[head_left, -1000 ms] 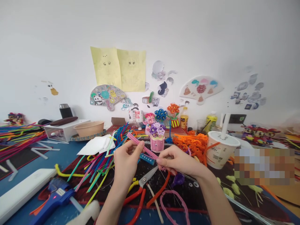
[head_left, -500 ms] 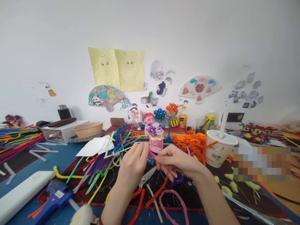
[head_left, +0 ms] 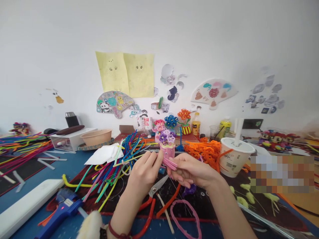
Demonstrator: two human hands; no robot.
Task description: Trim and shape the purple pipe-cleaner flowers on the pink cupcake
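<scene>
A small folded bundle of pink pipe cleaner is stretched between my two hands. My left hand pinches its left end, the fingertips partly turned away from view. On the other end, the thumb and fingers of my right hand are closed, with the lower fingers curled beneath. Just behind the bundle stands a pink pot with purple and lilac fuzzy flowers. Red-handled scissors lie below my hands, their blades spread. A loop of pink pipe cleaner rests in front of my right wrist.
Loose colored pipe cleaners fan out at left, near a white napkin. A blue glue gun lies front left. Orange pipe-cleaner pieces and a paper cup with straw stand at right. Potted fuzzy flowers line the back.
The pink pipe cleaner now shows as a tighter bundle pointing right, and my right fingers have shifted along it. The view has swung slightly left.
</scene>
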